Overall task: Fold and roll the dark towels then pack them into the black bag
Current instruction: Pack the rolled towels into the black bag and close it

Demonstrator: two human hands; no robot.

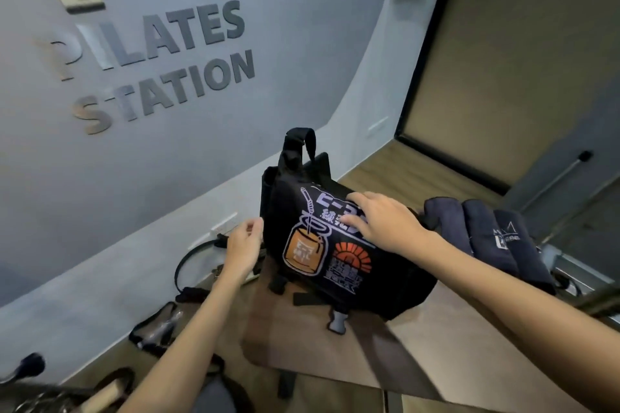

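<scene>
Hands on the black bag (pixel 335 251), neither one gripping.
Right hand (pixel 379 221) lies flat with straight fingers on the printed flap; left hand (pixel 242 250), fingers relaxed, touches the bag's left side. Bag sits on a wooden stool (pixel 302 339); rolled dark towels (pixel 486 238) lie just beside it on the right.

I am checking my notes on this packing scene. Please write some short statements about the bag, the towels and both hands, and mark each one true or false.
1. The right hand lies on the printed flap of the black fabric bag. True.
2. The rolled dark navy towels are inside the bag. False: they lie beside it, to its right.
3. The left hand is at the bag's left side. True.
4. The bag hangs on the grey wall. False: it sits on the brown wooden surface.
5. The right hand holds a towel. False: its fingers rest flat on the flap.
</scene>
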